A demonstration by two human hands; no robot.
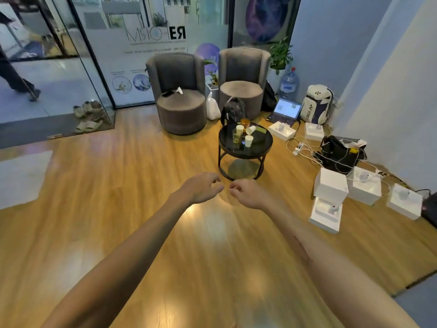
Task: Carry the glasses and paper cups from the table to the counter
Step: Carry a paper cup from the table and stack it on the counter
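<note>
Black and round, the low side table [246, 151] is seen standing on the wooden floor [118, 185], and every place below is given from it. On its dark glass top, three white paper cups are found: one upright cup [239, 130] toward the far side, one tipped cup [250, 130] lying just beside that, and one upright cup [248, 141] nearer the front. A clear glass [235, 137] with yellowish liquid is set at the left of the top, and an amber glass [245, 122] at the far edge. Behind the table two grey armchairs [181, 93] are placed. To its right, white boxes [331, 185] and cables are spread over the floor. In front of the table, well apart from it, the left hand [201, 188] and right hand [248, 194] are held out side by side, fingers loosely curled, nothing gripped.
</note>
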